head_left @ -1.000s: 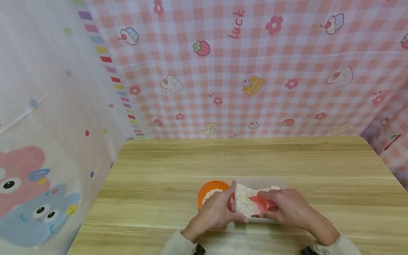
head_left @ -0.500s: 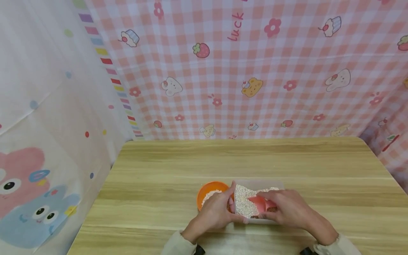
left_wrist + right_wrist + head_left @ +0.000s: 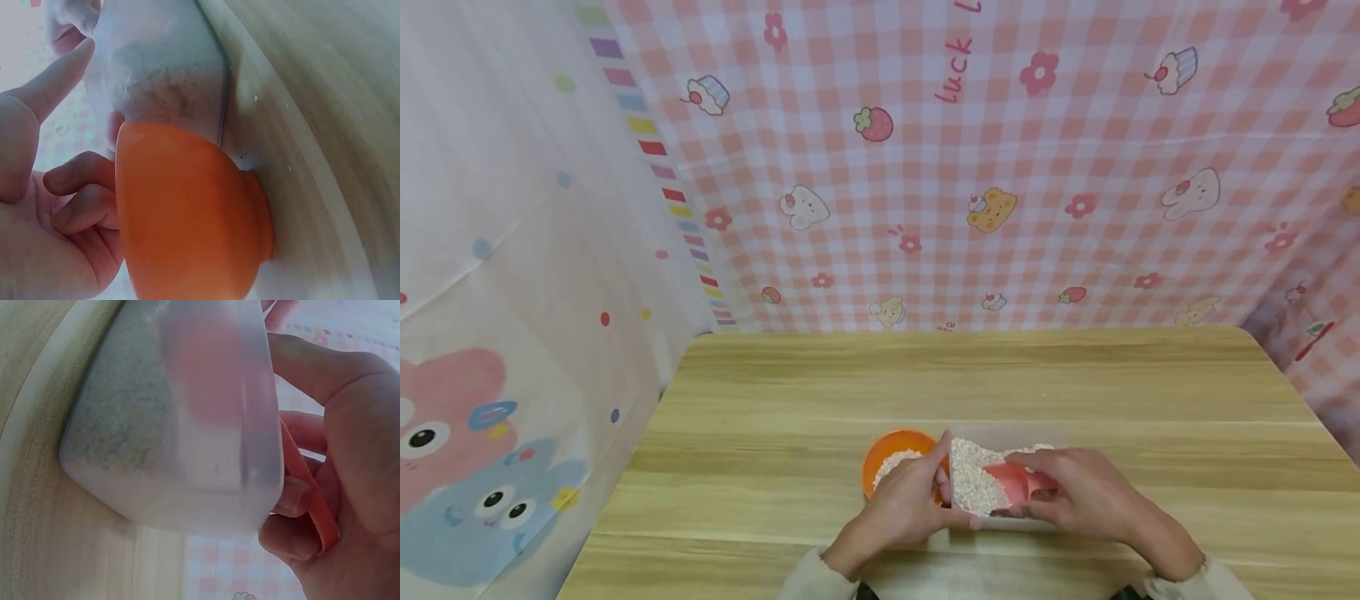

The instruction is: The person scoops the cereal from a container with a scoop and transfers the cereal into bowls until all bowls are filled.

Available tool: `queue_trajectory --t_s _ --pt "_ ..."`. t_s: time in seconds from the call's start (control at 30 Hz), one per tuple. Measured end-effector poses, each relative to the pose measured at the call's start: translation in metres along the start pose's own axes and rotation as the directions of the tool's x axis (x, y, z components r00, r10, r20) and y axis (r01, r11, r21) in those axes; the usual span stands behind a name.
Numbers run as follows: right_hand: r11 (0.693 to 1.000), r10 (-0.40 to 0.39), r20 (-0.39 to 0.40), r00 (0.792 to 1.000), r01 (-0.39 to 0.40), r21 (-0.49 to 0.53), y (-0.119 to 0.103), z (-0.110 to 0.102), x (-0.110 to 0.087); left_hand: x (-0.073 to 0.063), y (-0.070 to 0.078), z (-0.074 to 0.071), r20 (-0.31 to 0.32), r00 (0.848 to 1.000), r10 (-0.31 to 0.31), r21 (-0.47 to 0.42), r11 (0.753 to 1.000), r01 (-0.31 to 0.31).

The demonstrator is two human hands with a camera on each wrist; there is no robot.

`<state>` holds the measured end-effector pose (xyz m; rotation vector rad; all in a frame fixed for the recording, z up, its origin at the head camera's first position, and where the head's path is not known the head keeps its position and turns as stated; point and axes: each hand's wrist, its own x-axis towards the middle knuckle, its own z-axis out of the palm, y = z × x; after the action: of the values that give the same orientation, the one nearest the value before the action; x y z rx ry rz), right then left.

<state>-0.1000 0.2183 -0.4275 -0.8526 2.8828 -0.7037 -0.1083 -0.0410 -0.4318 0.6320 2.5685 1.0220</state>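
Note:
A translucent plastic box (image 3: pixel 1011 435) of pale oat-like flakes (image 3: pixel 976 482) stands on the table. My left hand (image 3: pixel 904 502) holds its left end, thumb at the near side and index finger toward the far side; the other fingers curl beside an orange bowl (image 3: pixel 187 206). That bowl, with pale flakes (image 3: pixel 897 463) inside, stands close to the box's left side. My right hand (image 3: pixel 1093 498) grips a pinkish-red scoop (image 3: pixel 1009 479) inside the box. In the right wrist view, fingers curl round its handle (image 3: pixel 310 494), and the scoop's head shows blurred through the wall.
The wooden table (image 3: pixel 820 375) runs back to a pink checked cloth (image 3: pixel 835 167). At the left hangs a white cloth (image 3: pixel 550 333) with cartoon figures. A few crumbs (image 3: pixel 255 98) lie on the tabletop beside the box.
The head view has tilted up slightly, so the scene sits a little lower. Both hands keep their holds, and the scoop stays in the flakes with hardly any movement.

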Motion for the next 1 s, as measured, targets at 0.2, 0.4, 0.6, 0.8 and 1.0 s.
queue_trajectory --t_s 0.2,0.4,0.6,0.8,1.0 --pt "0.998 -0.058 -0.085 0.995 0.056 -0.024 0.003 0.001 -0.003 -0.003 -0.003 -0.003 -0.001 1.000 0.001 -0.024 1.000 -0.001" --pt "0.998 -0.051 -0.088 0.995 0.048 -0.029 0.004 -0.001 -0.004 -0.005 -0.005 -0.007 -0.010 1.000 0.026 -0.034 0.999 -0.027" --pt "0.999 -0.037 -0.093 0.995 0.037 0.000 0.006 -0.003 -0.006 -0.007 -0.006 -0.012 -0.011 1.000 -0.015 -0.090 0.996 0.014" --pt "0.996 -0.017 -0.083 0.996 0.024 0.082 0.009 -0.004 -0.007 -0.012 -0.009 -0.020 -0.043 0.998 -0.043 -0.117 0.992 0.037" --pt "0.987 -0.009 -0.098 0.995 0.024 0.159 0.011 -0.002 -0.007 -0.017 -0.016 -0.029 -0.097 0.995 -0.034 -0.133 0.991 0.021"
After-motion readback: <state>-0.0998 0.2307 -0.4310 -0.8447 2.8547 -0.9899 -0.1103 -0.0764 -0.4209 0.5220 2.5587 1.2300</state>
